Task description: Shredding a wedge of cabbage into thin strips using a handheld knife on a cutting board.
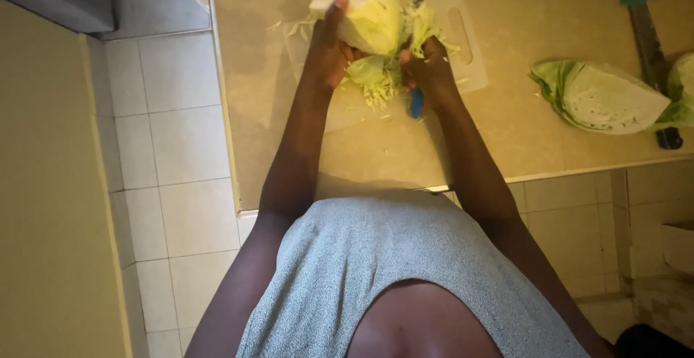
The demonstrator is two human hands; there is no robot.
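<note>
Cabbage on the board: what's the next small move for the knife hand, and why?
Probably one more thin slice down the cut face of the cabbage wedge. The left hand steadies it, the right hand grips the blue-handled knife beside it, and shreds already lie on the cutting board.

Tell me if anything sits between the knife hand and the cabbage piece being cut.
Nothing visible blocks it. The right hand grips the blue-handled knife right beside the cabbage piece, which the left hand steadies on the cutting board. Only shredded cabbage lies between the hands.
</note>
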